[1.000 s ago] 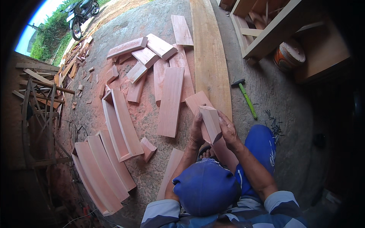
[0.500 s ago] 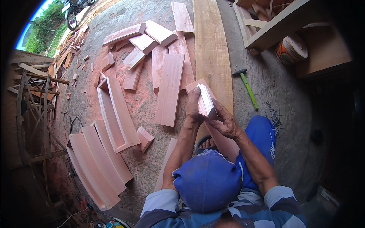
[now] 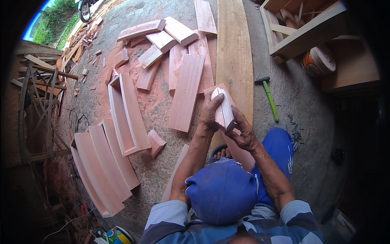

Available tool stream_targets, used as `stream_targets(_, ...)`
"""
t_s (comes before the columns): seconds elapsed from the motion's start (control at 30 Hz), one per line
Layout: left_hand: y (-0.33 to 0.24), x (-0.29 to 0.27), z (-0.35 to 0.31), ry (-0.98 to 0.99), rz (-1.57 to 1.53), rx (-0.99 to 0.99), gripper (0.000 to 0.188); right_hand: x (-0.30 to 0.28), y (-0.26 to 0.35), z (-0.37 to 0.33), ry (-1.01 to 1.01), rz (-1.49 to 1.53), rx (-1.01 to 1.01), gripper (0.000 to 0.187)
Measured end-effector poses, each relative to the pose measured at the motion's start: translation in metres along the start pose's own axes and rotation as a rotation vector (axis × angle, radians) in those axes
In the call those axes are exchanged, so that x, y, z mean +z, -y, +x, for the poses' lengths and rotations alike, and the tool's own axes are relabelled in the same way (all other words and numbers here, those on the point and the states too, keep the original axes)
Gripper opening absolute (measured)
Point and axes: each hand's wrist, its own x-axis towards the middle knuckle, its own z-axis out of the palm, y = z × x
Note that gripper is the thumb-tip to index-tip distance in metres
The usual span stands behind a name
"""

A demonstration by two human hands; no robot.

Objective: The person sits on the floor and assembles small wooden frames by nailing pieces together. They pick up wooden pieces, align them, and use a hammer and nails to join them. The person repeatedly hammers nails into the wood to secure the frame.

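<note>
Both hands grip short bevelled wood pieces [image 3: 223, 112], stacked face to face with pale end edges up. My left hand [image 3: 209, 112] wraps their left side, its thumb across the upper part. My right hand [image 3: 244, 132] closes on the lower right side, fingers along the edge. Beneath the hands, a pinkish board [image 3: 240, 152] slants down between my legs. Under that runs a long tan plank [image 3: 233, 49]. Whether the held pieces touch the board is hidden by the hands.
A green-handled hammer [image 3: 269, 99] lies right of the plank, with scattered nails [image 3: 295, 134] nearer me. Pinkish boards [image 3: 187, 93] and an assembled narrow wooden box [image 3: 132, 114] lie left, beside more boxes [image 3: 101, 162]. A wooden frame [image 3: 304, 34] and a bucket [image 3: 319, 62] stand at far right.
The view has shifted slightly, moving the floor items rightward. The held pieces have turned a little in my hands, and my left thumb now lies further over them.
</note>
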Motion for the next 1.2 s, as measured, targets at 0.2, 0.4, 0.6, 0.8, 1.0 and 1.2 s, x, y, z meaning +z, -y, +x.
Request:
stream_targets(0.2, -0.003, 0.005, -0.006, -0.03, 0.003, 0.089, 0.045, 0.001, 0.01, 0.003, 0.012, -0.117, -0.151, 0.084)
stream_targets(0.4, -0.013, 0.032, -0.02, -0.012, 0.105, 0.163, 0.055, -0.004, 0.017, 0.006, -0.022, -0.108, -0.28, 0.083)
stream_targets(0.6, -0.022, 0.036, -0.03, 0.045, 0.322, 0.313, 0.06, -0.012, 0.02, 0.005, -0.051, -0.306, -0.419, 0.075)
stream_targets(0.8, -0.035, 0.039, -0.05, 0.122, 0.375, 0.495, 0.059, -0.01, 0.025, 0.004, -0.029, -0.352, -0.499, 0.081)
stream_targets(1.0, -0.04, 0.032, -0.056, 0.162, 0.347, 0.486, 0.059, -0.007, 0.03, 0.003, 0.005, -0.315, -0.495, 0.074)
stream_targets(1.2, -0.038, 0.029, -0.055, 0.191, 0.346, 0.471, 0.07, -0.011, 0.031, 0.003, 0.013, -0.408, -0.487, 0.063)
